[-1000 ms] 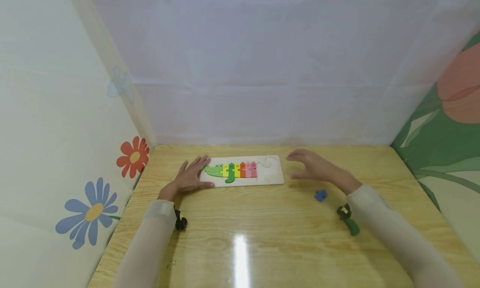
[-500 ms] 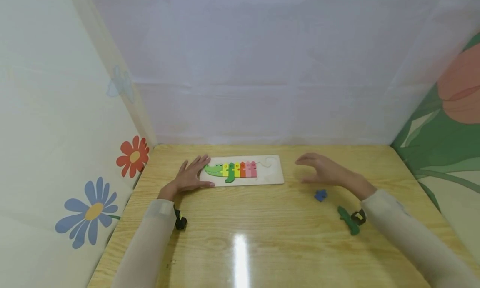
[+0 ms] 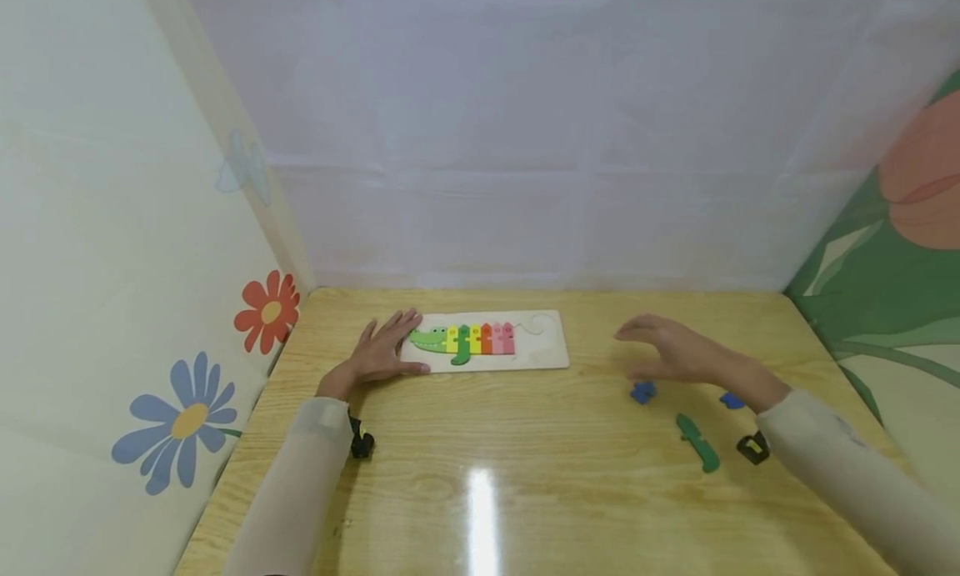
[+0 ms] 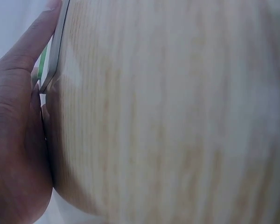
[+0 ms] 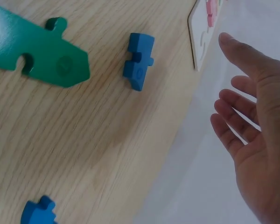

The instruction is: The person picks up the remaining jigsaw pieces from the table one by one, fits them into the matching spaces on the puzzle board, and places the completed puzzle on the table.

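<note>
A white puzzle board (image 3: 543, 355) lies at the back of the table, with a crocodile of coloured pieces (image 3: 480, 340) filling its left and middle part. My left hand (image 3: 377, 353) rests at the board's left end, thumb on the near edge and fingers spread at the far side. Holding nothing, my right hand (image 3: 671, 349) hovers right of the board with loosely bent fingers. Just below it lies a blue puzzle piece (image 3: 642, 393). A long green piece (image 3: 697, 443) lies nearer me, and a second blue piece (image 3: 732, 401) shows partly behind the right wrist.
Bare wood of the table (image 3: 555, 459) spans the front and middle. A white cloth wall (image 3: 525, 142) rises behind the table, and printed flower panels (image 3: 187, 422) stand at the sides. Dark wrist cameras (image 3: 753, 448) hang under both wrists.
My right hand has moved right, away from the board, uncovering the green piece and the second blue piece. The left hand and the board have stayed in place.
</note>
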{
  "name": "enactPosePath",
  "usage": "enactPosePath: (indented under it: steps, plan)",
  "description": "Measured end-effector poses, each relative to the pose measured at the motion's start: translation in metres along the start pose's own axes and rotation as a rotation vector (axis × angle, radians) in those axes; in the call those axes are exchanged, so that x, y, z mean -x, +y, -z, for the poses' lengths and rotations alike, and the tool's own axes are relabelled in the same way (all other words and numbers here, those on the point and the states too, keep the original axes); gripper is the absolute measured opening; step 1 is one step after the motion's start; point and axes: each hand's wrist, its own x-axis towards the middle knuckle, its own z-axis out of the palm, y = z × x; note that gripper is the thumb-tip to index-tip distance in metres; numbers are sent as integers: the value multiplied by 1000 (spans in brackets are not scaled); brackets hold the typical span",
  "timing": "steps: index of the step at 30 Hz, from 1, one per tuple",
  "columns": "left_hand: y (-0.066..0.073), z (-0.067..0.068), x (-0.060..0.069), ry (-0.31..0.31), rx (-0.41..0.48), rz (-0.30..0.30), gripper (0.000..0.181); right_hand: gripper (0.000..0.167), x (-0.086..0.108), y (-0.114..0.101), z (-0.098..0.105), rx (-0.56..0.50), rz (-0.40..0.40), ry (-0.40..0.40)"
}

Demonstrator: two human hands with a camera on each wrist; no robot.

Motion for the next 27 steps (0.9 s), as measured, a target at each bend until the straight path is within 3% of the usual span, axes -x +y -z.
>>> enactPosePath:
  steps: [8,18,27]
  plan:
    - [1,1,1,2,9,1,111,57,18,0,3,5,-54,-43]
    - [0,0,0,0,4,0,111,63,43,8,0,63,15,-31]
    - [1,0,0,-1,8,-1,111,80,61,1,6,-8,-105,-144]
